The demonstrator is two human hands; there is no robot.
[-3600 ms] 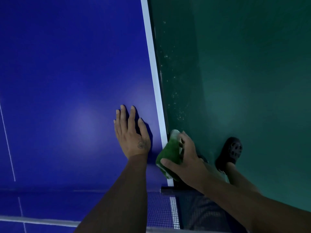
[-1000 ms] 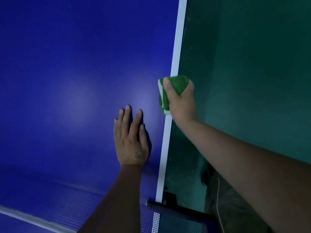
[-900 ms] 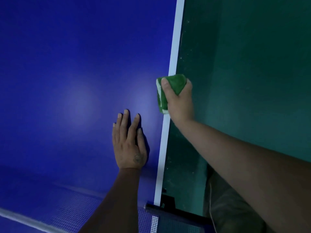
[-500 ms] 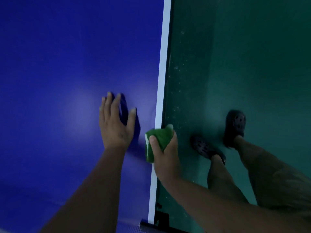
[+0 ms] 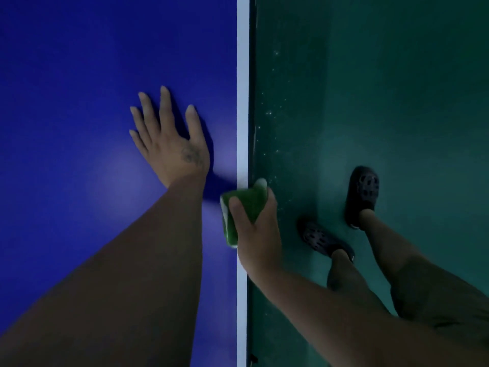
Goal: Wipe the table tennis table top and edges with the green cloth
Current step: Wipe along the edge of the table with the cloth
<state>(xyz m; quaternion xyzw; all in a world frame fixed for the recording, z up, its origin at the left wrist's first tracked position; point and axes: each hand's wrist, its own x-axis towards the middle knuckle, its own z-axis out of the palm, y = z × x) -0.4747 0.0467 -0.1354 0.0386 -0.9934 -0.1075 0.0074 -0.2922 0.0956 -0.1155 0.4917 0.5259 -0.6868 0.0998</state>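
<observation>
The blue table tennis table (image 5: 79, 88) fills the left half of the view, and its white side line (image 5: 242, 75) runs straight up the middle. My right hand (image 5: 258, 234) grips the folded green cloth (image 5: 239, 213) and presses it over the table's right edge, thumb on top, fingers wrapped over the side. My left hand (image 5: 169, 139) lies flat on the blue top with its fingers spread, a little left of the white line and further away than the cloth.
A dark green floor (image 5: 383, 88) lies right of the table edge, with pale specks close to the table. My two legs in dark perforated clogs (image 5: 362, 194) stand there, close beside the edge.
My right hand has drawn the cloth back toward me along the table's edge from its far reach a second ago. The net at the bottom has left the view. My left hand stays flat.
</observation>
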